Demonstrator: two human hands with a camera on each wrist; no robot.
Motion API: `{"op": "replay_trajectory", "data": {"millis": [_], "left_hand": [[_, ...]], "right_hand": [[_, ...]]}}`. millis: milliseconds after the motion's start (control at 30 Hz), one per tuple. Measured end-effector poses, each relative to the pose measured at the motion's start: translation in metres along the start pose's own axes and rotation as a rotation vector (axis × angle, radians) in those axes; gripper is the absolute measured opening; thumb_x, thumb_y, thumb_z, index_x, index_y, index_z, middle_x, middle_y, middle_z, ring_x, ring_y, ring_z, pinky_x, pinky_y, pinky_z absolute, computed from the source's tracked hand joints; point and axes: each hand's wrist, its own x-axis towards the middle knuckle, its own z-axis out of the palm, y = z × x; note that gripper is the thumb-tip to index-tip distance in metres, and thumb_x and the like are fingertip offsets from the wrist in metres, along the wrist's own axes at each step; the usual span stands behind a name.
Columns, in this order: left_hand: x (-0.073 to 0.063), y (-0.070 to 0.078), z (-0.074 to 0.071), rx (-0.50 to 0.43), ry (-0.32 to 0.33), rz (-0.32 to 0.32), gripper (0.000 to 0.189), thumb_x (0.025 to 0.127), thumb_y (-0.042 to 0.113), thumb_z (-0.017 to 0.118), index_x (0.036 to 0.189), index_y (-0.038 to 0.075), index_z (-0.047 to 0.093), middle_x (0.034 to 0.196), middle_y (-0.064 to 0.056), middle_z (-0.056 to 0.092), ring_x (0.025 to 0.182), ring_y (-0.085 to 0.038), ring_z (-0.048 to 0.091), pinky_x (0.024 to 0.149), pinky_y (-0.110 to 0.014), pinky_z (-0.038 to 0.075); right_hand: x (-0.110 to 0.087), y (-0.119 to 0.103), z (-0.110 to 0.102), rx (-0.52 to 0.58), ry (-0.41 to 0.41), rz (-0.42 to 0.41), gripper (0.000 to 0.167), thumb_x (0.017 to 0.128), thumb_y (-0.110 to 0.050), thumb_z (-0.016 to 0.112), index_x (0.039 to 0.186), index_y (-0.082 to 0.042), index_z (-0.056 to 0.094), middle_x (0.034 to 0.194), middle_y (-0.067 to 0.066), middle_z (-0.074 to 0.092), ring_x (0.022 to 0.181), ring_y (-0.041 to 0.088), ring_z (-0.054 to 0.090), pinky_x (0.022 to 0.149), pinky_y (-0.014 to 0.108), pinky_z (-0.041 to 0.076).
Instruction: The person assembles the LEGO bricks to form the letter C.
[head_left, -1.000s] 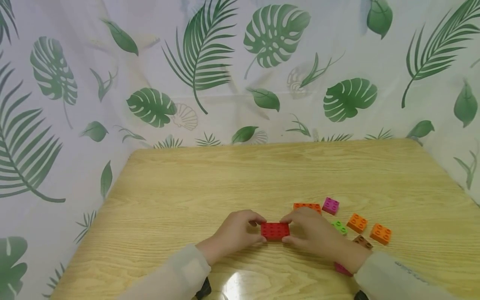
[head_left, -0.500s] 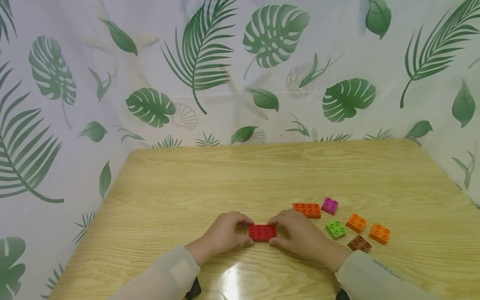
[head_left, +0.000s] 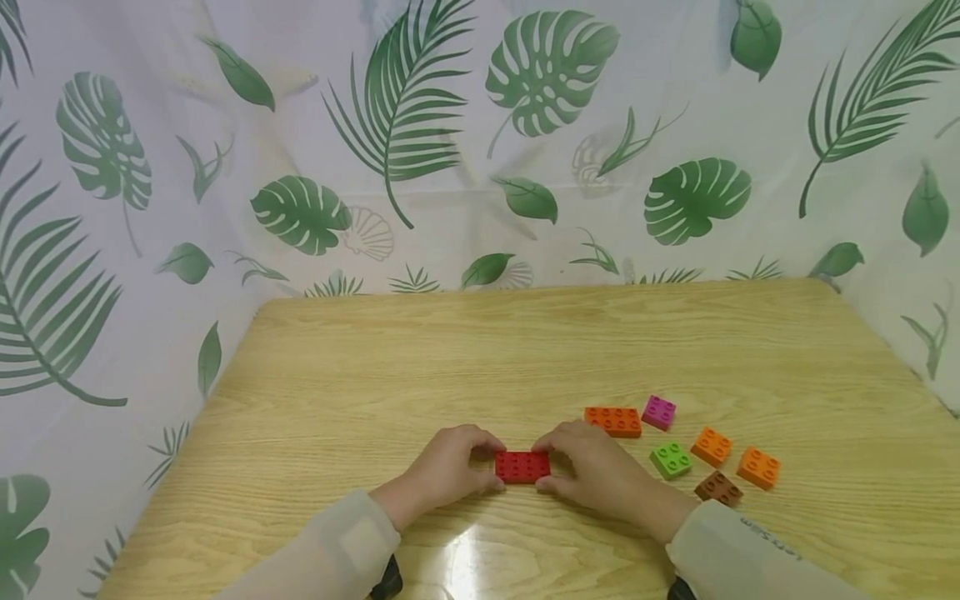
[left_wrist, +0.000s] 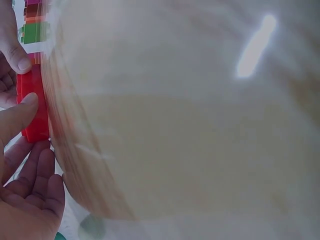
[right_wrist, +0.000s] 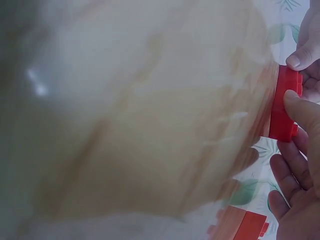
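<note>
A red toy brick (head_left: pixel 522 467) with two rows of studs lies studs up on the table, between both hands. My left hand (head_left: pixel 447 468) pinches its left end, thumb on the near side and fingers toward the far side. On the other end, my right hand (head_left: pixel 594 472) grips in the same way. Seen from the left wrist, the red brick (left_wrist: pixel 36 117) has a thumb pressed on its near face. The right wrist view shows the red brick (right_wrist: pixel 281 117) low against the tabletop, with both thumbs on it.
Right of the hands lie a long orange-red brick (head_left: pixel 612 422), a magenta brick (head_left: pixel 658 412), a green brick (head_left: pixel 671 460), a brown brick (head_left: pixel 719 488) and two orange bricks, one nearer (head_left: pixel 759 467) and one farther (head_left: pixel 712 447). A leaf-print curtain (head_left: pixel 450 167) hangs behind the wooden table (head_left: pixel 360 358).
Both hands have shifted left with the red brick, mostly in the first half second. The green and long orange-red bricks are now uncovered. A pink brick seen by the right wrist is now hidden.
</note>
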Motion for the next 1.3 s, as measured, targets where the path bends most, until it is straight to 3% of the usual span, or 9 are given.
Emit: {"op": "replay_trajectory", "data": {"millis": [200, 433, 667, 867, 1133, 1300], "left_hand": [[0.0, 0.0, 0.0, 0.001, 0.004, 0.009, 0.037, 0.076, 0.022, 0.082, 0.108, 0.008, 0.069, 0.104, 0.0, 0.065, 0.097, -0.016, 0.06, 0.086, -0.031, 0.049], [0.001, -0.002, 0.002, 0.007, 0.002, 0.009, 0.038, 0.076, 0.023, 0.082, 0.108, 0.008, 0.069, 0.104, 0.001, 0.065, 0.095, -0.014, 0.06, 0.084, -0.029, 0.049], [0.0, -0.002, 0.001, -0.003, -0.009, -0.01, 0.039, 0.077, 0.023, 0.081, 0.11, 0.009, 0.068, 0.106, 0.001, 0.065, 0.097, -0.014, 0.06, 0.085, -0.028, 0.049], [0.0, -0.001, 0.001, -0.011, -0.009, -0.013, 0.039, 0.077, 0.022, 0.081, 0.111, 0.008, 0.068, 0.107, 0.001, 0.064, 0.097, -0.014, 0.06, 0.086, -0.028, 0.048], [0.0, -0.001, 0.002, -0.015, -0.008, -0.011, 0.039, 0.077, 0.021, 0.082, 0.11, 0.008, 0.068, 0.107, 0.0, 0.064, 0.097, -0.015, 0.06, 0.086, -0.029, 0.049], [0.0, -0.001, 0.002, -0.014, -0.009, -0.015, 0.039, 0.077, 0.022, 0.082, 0.111, 0.008, 0.068, 0.107, 0.0, 0.064, 0.098, -0.015, 0.06, 0.086, -0.029, 0.049]], "right_hand": [[-0.001, 0.001, 0.0, 0.001, -0.004, 0.0, 0.036, 0.083, -0.037, 0.074, 0.11, -0.014, 0.066, 0.103, -0.005, 0.061, 0.099, 0.017, 0.056, 0.09, 0.043, 0.046], [-0.007, -0.001, -0.006, 0.047, -0.004, 0.061, 0.043, 0.084, -0.039, 0.073, 0.119, -0.016, 0.063, 0.113, -0.005, 0.06, 0.108, 0.02, 0.056, 0.095, 0.045, 0.044], [-0.018, 0.006, -0.02, 0.046, 0.122, -0.04, 0.043, 0.084, -0.03, 0.074, 0.121, -0.011, 0.062, 0.113, -0.002, 0.062, 0.101, 0.017, 0.058, 0.086, 0.043, 0.05], [-0.034, 0.013, -0.036, 0.02, 0.214, -0.072, 0.044, 0.081, -0.024, 0.078, 0.12, -0.012, 0.063, 0.114, -0.002, 0.062, 0.103, 0.02, 0.059, 0.086, 0.046, 0.05], [-0.065, 0.027, -0.055, 0.019, 0.205, 0.01, 0.042, 0.083, -0.032, 0.076, 0.119, -0.014, 0.064, 0.115, -0.002, 0.062, 0.108, 0.031, 0.057, 0.085, 0.056, 0.047], [-0.081, 0.037, -0.06, -0.053, 0.247, -0.033, 0.044, 0.076, -0.026, 0.082, 0.114, -0.011, 0.066, 0.111, -0.001, 0.063, 0.101, 0.026, 0.058, 0.078, 0.052, 0.051]]}}
